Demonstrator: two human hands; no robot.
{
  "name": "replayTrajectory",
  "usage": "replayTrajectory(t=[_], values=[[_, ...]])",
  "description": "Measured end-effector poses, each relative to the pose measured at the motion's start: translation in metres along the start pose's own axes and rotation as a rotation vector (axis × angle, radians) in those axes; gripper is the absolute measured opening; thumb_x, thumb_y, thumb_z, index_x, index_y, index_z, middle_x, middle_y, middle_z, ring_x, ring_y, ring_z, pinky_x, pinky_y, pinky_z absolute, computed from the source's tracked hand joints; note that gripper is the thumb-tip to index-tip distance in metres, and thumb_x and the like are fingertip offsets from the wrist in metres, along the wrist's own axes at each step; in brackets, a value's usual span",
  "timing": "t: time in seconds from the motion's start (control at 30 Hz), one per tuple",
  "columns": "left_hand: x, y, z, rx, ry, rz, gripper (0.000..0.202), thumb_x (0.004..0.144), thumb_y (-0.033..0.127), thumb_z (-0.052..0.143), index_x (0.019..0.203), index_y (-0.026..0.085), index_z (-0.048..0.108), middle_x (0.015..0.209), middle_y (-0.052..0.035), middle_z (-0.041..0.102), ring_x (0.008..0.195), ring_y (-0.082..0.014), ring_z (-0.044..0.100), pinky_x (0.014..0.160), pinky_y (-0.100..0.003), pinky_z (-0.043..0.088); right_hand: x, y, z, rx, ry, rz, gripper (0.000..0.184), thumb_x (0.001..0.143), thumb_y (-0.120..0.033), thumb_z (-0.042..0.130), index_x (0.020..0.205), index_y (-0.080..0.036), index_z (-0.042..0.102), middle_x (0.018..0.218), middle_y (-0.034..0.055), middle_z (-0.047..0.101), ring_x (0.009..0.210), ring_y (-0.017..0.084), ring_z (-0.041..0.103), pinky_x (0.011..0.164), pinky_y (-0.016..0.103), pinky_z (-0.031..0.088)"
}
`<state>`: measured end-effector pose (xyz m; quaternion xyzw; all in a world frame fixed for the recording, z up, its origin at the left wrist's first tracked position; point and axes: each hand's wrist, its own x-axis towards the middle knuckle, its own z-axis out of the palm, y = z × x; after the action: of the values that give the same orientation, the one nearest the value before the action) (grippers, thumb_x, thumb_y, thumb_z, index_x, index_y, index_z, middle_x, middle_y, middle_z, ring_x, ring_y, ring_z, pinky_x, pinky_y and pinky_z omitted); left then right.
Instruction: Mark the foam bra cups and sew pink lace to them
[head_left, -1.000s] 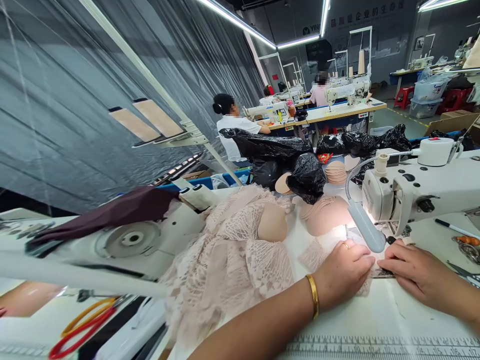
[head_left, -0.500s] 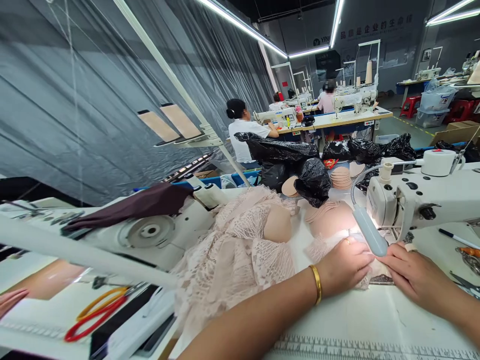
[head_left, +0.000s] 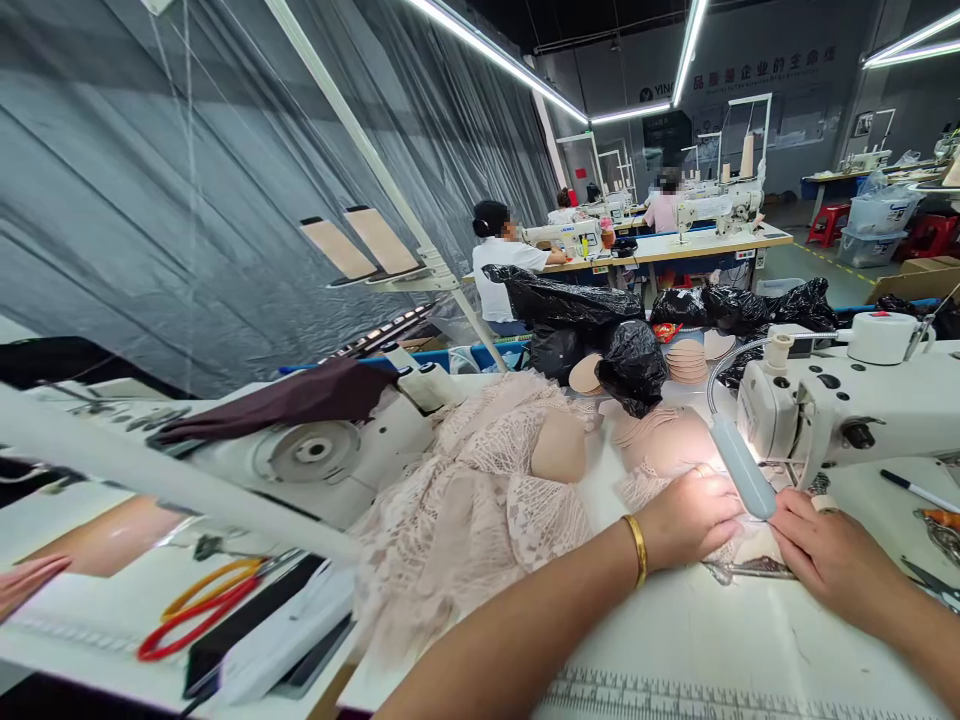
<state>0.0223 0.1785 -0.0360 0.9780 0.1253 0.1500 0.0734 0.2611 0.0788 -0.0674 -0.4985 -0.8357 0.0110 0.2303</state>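
Pressing down on pink lace (head_left: 480,500), the left grip (head_left: 686,515) has its fingers curled onto the cloth; whether it pinches the cloth cannot be told. The right grip (head_left: 821,550) lies flat and spread on the same lace, just beside the left, under the lamp (head_left: 739,465) of the sewing machine (head_left: 847,410). The lace heaps leftward across the white surface (head_left: 720,640), with 2 foam cups (head_left: 559,447) by the heap. Red-handled scissors (head_left: 202,610) lie well apart at the left.

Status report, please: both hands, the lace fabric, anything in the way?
Left hand curled on lace fabric. Right hand flat on it at the sewing machine. Lamp close over both hands.
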Motion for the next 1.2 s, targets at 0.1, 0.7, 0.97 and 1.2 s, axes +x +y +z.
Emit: replayTrajectory(t=[0.1, 0.7, 0.97, 1.2], values=[[0.002, -0.001, 0.0, 0.028, -0.009, -0.016, 0.02, 0.106, 0.025, 0.054, 0.102, 0.017, 0.072, 0.112, -0.0093, 0.076, 0.106, -0.0228, 0.068, 0.099, -0.037, 0.053, 0.001, 0.0, 0.0, 0.004, -0.004, -0.001, 0.03, 0.109, -0.017, 0.037, 0.088, -0.025, 0.056, 0.089, 0.0021, 0.057, 0.066, 0.019, 0.052, 0.059, 0.034, 0.037], [-0.013, 0.026, -0.03, -0.062, -0.006, -0.204, 0.032, 0.091, 0.003, 0.054, 0.119, 0.014, 0.065, 0.114, -0.0135, 0.075, 0.105, -0.0255, 0.069, 0.099, -0.041, 0.056, -0.001, -0.028, -0.01, 0.72, -0.02, 0.437, 0.039, 0.107, -0.058, 0.051, 0.128, -0.029, 0.065, 0.094, 0.0046, 0.075, 0.084, 0.028, 0.071, 0.075, 0.042, 0.055], [-0.081, 0.155, -0.005, -1.664, 0.169, -0.579, 0.079, 0.082, 0.078, 0.078, 0.134, 0.02, 0.064, 0.114, -0.0147, 0.078, 0.103, -0.027, 0.077, 0.092, -0.041, 0.059, -0.007, -0.111, 0.001, 1.188, 0.15, 0.738, 0.073, 0.091, -0.066, 0.075, 0.148, -0.026, 0.054, 0.078, -0.0005, 0.069, 0.066, 0.022, 0.065, 0.068, 0.036, 0.055], [-0.057, 0.159, -0.008, -1.879, 1.069, -0.93, 0.052, 0.075, 0.037, 0.095, 0.119, 0.017, 0.076, 0.123, -0.0134, 0.079, 0.12, -0.0311, 0.072, 0.108, -0.038, 0.053, -0.057, -0.157, -0.003, 1.357, 0.197, 0.784, 0.082, 0.093, -0.063, 0.075, 0.161, -0.035, 0.04, 0.112, 0.0087, 0.078, 0.096, 0.027, 0.077, 0.087, 0.039, 0.061]])
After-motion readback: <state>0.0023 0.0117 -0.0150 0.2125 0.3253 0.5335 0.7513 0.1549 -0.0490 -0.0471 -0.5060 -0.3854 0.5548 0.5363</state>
